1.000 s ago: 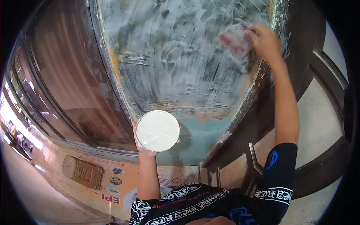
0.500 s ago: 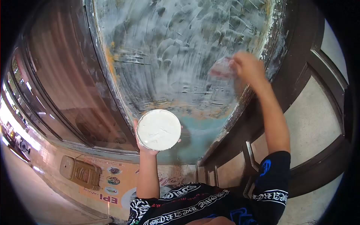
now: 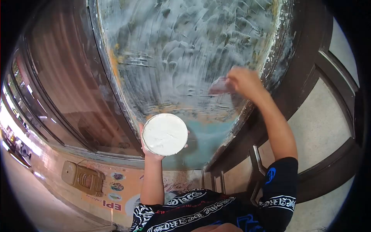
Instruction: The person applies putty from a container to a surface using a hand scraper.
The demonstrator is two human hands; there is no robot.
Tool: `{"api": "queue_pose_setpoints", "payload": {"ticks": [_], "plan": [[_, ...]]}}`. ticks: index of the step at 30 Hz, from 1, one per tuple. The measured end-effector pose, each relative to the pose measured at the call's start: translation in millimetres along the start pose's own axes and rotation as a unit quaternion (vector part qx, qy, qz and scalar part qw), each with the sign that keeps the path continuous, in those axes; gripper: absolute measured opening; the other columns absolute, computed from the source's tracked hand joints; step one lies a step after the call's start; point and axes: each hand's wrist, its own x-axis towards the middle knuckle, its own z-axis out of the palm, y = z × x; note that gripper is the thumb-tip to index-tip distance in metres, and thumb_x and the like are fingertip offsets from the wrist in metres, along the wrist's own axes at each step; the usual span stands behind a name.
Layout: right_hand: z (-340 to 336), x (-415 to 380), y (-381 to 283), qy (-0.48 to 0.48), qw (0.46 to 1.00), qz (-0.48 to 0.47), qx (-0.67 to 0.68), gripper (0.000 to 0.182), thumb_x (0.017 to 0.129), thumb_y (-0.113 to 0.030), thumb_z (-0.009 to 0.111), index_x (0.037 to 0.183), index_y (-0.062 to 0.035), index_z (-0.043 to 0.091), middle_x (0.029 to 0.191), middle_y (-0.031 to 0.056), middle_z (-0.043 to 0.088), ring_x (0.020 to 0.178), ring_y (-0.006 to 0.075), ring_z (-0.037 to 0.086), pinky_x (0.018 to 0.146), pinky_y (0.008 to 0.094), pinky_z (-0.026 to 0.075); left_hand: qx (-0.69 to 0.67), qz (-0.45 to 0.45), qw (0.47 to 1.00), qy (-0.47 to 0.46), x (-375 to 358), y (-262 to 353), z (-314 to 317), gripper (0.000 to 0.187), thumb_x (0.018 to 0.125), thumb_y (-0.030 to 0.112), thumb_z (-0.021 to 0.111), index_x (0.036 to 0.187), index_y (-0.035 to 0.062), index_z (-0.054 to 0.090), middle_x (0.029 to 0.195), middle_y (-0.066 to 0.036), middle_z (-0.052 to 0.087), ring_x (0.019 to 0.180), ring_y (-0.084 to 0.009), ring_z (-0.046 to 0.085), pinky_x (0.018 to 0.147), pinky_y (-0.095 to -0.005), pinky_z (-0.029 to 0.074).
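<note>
My left hand (image 3: 148,153) supports a round tub (image 3: 165,134) from below, its fingers around the side. White paste fills the tub, with a slightly ridged surface. In my right hand (image 3: 244,82) is a thin, dark reddish spreader (image 3: 219,86), pinched by one edge. Its blade lies at the wall panel (image 3: 181,50), though blur hides whether it touches. White streaks and swirls cover most of this blue-green panel, while a strip along its bottom shows plain blue-green.
Dark wooden framing (image 3: 328,85) with pale panels stands at the right. A brown glossy panel (image 3: 62,69) is on the left. Below, a brown plastic stool (image 3: 83,178) lies on an orange printed banner (image 3: 116,197). A fan (image 3: 25,150) stands far left.
My right hand has moved down and left along the panel with the spreader. My left hand and the tub have barely shifted.
</note>
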Motion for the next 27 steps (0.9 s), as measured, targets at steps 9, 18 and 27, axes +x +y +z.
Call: {"api": "queue_pose_setpoints", "payload": {"ticks": [9,18,27], "plan": [[-182.2,82.4,107.0,0.256,0.962,0.038,0.091,0.026,0.093,-0.024,0.072,0.103,0.0001,0.071,0.088,0.0051,0.072,0.080,0.0124,0.062,0.077,0.0304,0.049,0.031,0.037,0.997,0.056,-9.7,6.0,8.2,0.084,0.091,0.078,0.040,0.151,0.0202,0.044,0.156,-0.024,0.038,0.131,-0.0663,0.036,0.090,-0.0893,0.031],[-83.4,44.7,23.5,0.106,0.994,0.024,-0.013,0.018,0.089,-0.025,0.073,0.102,-0.0127,0.073,0.098,0.0104,0.073,0.093,0.0338,0.067,0.078,0.0410,0.053,0.031,0.027,0.999,0.025,-10.2,8.8,2.2,0.097,0.088,0.083,0.038,0.154,0.0132,0.039,0.155,-0.030,0.036,0.133,-0.0657,0.035,0.095,-0.0882,0.028],[-211.7,96.8,116.7,0.279,0.957,0.057,0.061,0.023,0.092,-0.024,0.072,0.100,-0.0021,0.073,0.086,0.0049,0.073,0.079,0.0148,0.066,0.075,0.0331,0.052,0.027,0.035,0.998,0.033,-0.4,3.1,-12.1,0.091,0.090,0.081,0.036,0.153,0.0149,0.041,0.155,-0.025,0.039,0.132,-0.0637,0.039,0.094,-0.0876,0.032]]}}
